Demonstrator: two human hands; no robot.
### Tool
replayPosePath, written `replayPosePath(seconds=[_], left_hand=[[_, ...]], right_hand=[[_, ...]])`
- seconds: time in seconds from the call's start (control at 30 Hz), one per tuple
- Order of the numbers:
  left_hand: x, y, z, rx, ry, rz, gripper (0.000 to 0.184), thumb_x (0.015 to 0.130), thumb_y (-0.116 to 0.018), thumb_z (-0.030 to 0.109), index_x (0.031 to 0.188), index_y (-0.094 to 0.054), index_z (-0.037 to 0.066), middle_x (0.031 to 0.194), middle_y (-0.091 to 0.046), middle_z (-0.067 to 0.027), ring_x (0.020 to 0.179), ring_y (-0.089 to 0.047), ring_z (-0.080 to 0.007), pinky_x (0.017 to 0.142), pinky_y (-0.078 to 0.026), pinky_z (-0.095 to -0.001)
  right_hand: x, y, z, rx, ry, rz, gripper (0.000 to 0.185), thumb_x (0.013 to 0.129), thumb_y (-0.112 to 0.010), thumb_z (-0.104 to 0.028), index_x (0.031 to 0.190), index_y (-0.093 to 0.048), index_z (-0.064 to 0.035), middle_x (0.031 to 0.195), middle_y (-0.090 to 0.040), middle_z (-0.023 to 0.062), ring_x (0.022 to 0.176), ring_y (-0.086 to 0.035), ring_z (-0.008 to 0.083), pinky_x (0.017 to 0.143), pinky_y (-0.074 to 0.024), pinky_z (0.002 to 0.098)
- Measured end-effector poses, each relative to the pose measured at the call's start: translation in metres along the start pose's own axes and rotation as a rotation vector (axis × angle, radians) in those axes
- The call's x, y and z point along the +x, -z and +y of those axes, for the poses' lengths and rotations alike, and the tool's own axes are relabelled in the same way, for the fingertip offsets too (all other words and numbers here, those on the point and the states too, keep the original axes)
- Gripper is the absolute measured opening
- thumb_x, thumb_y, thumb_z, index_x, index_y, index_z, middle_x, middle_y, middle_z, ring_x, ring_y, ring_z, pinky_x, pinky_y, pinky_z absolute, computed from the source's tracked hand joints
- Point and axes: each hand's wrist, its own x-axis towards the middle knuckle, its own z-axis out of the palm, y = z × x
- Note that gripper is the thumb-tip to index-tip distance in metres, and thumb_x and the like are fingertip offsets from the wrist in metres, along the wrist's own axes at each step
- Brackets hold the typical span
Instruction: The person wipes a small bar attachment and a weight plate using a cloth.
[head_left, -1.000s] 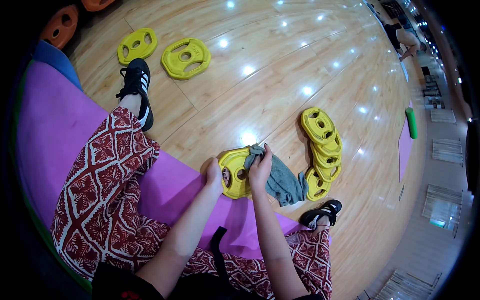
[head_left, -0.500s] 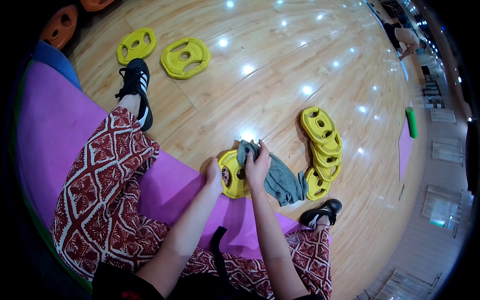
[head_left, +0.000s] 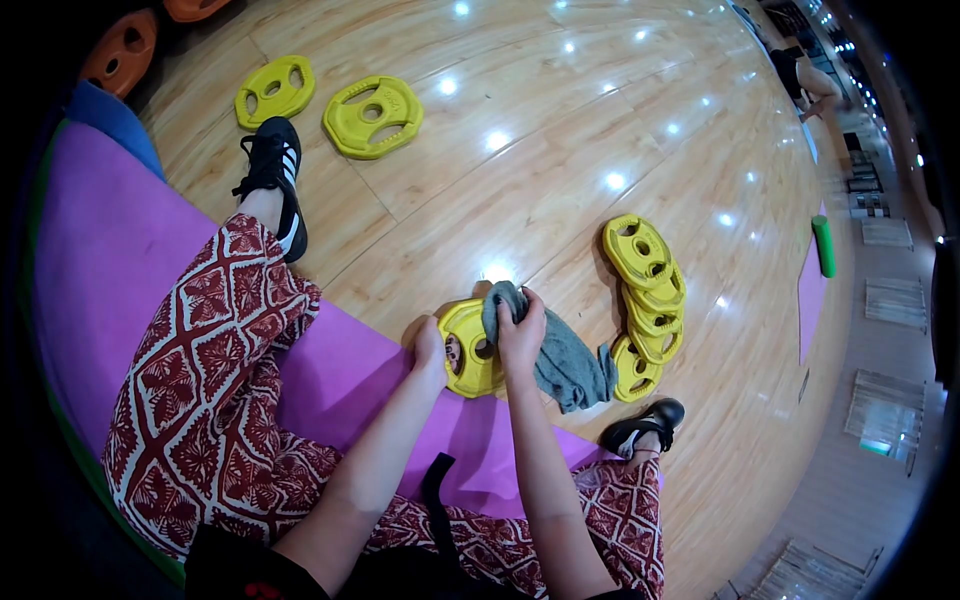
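Note:
A yellow weight plate (head_left: 462, 372) is held upright between my legs, at the edge of the purple mat. My left hand (head_left: 430, 350) grips its left side, with fingertips showing through the handle slot. My right hand (head_left: 521, 335) is closed on a grey-green cloth (head_left: 570, 365), pressing it against the plate's upper right edge. The rest of the cloth hangs down to the right toward the floor. Part of the plate is hidden behind the cloth and my right hand.
Several yellow plates (head_left: 655, 310) lie overlapped in a row to the right. Two more, a yellow plate (head_left: 373, 117) and another yellow plate (head_left: 275, 91), lie ahead on the wooden floor. Orange plates (head_left: 120, 53) are at the upper left. The purple mat (head_left: 110, 230) runs beneath me. A person (head_left: 805, 85) bends far right.
My right hand and the bunched end of the cloth have shifted slightly to the right along the plate's edge. My left hand keeps its grip. The distant person has bent lower.

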Motion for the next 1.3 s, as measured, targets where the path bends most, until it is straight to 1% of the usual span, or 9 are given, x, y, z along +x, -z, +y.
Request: replayPosePath(seconds=[0.07,0.2,0.47,0.63,0.7,0.83,1.07,1.17,1.3], left_hand=[[0.002,-0.005,-0.002,-0.045,-0.027,0.121,0.039,0.084,-0.029,0.033,0.086,-0.057,0.006,0.076,-0.061,-0.0069,0.063,-0.056,-0.019,0.057,-0.047,-0.0314],[0.005,-0.003,-0.003,-0.095,-0.027,0.068,0.04,0.085,-0.029,0.032,0.094,-0.056,0.004,0.09,-0.06,-0.0098,0.08,-0.057,-0.0213,0.075,-0.045,-0.0331],[-0.004,-0.005,0.004,-0.018,0.018,0.089,0.036,0.084,-0.03,0.035,0.072,-0.055,0.011,0.058,-0.055,-0.0022,0.043,-0.048,-0.0147,0.038,-0.04,-0.0287],[0.002,0.004,-0.001,0.013,-0.032,0.029,0.037,0.084,-0.031,0.035,0.074,-0.055,0.01,0.06,-0.056,-0.0027,0.046,-0.05,-0.0152,0.041,-0.042,-0.0287],[0.0,0.001,0.0,0.058,-0.01,0.014,0.037,0.084,-0.03,0.034,0.076,-0.056,0.009,0.061,-0.057,-0.0031,0.047,-0.051,-0.0152,0.042,-0.043,-0.0285],[-0.002,-0.009,0.001,-0.096,-0.031,0.061,0.04,0.085,-0.027,0.034,0.082,-0.056,0.007,0.065,-0.058,-0.0047,0.049,-0.051,-0.0157,0.046,-0.043,-0.0276],[-0.007,0.0,0.006,0.016,0.043,-0.059,0.041,0.085,-0.026,0.034,0.083,-0.056,0.007,0.063,-0.058,-0.0048,0.048,-0.051,-0.0153,0.045,-0.043,-0.0272],[0.006,0.004,0.0,0.043,0.006,-0.028,0.042,0.085,-0.025,0.035,0.085,-0.056,0.006,0.07,-0.059,-0.0067,0.056,-0.054,-0.0174,0.053,-0.046,-0.0293],[-0.012,-0.011,0.004,-0.15,-0.044,-0.036,0.04,0.084,-0.027,0.033,0.087,-0.056,0.006,0.08,-0.06,-0.0087,0.069,-0.056,-0.0197,0.063,-0.046,-0.0319]], right_hand=[[-0.001,0.003,-0.01,-0.072,0.009,-0.007,0.043,0.07,-0.064,-0.025,0.104,-0.05,-0.0042,0.097,-0.054,0.0161,0.093,-0.048,0.031,0.082,-0.0369,0.0384],[-0.002,0.005,-0.021,-0.224,0.007,-0.066,0.048,0.066,-0.067,-0.034,0.102,-0.051,-0.0062,0.1,-0.051,0.0126,0.094,-0.045,0.0305,0.082,-0.0348,0.0408],[0.012,0.016,0.01,0.223,-0.088,-0.145,0.024,0.075,-0.053,-0.002,0.099,-0.05,-0.0022,0.09,-0.058,0.0149,0.086,-0.055,0.0258,0.078,-0.0423,0.0311],[0.007,0.013,0.014,0.309,-0.05,-0.139,0.026,0.074,-0.057,-0.003,0.099,-0.05,-0.0008,0.089,-0.057,0.0152,0.084,-0.056,0.0219,0.076,-0.0426,0.0286],[0.008,0.008,0.01,0.107,-0.051,-0.125,0.034,0.07,-0.065,-0.019,0.096,-0.052,-0.0006,0.089,-0.056,0.0163,0.085,-0.053,0.0302,0.076,-0.0409,0.0365],[0.006,0.005,-0.008,-0.208,0.008,-0.078,0.048,0.061,-0.07,-0.035,0.093,-0.053,-0.0037,0.089,-0.054,0.0137,0.089,-0.049,0.0301,0.077,-0.0383,0.0404],[0.018,0.018,0.012,-0.02,0.039,-0.262,0.03,0.07,-0.064,-0.016,0.094,-0.054,-0.0002,0.088,-0.054,0.0139,0.084,-0.053,0.027,0.076,-0.0416,0.0337],[0.019,0.02,0.031,0.323,-0.017,-0.349,0.026,0.072,-0.057,-0.002,0.098,-0.056,-0.0012,0.091,-0.056,0.0139,0.086,-0.054,0.0243,0.078,-0.0414,0.0296],[0.014,0.017,0.023,0.266,0.02,-0.27,0.025,0.072,-0.059,-0.004,0.096,-0.056,-0.0013,0.087,-0.056,0.0137,0.084,-0.054,0.0259,0.076,-0.0418,0.0311]])
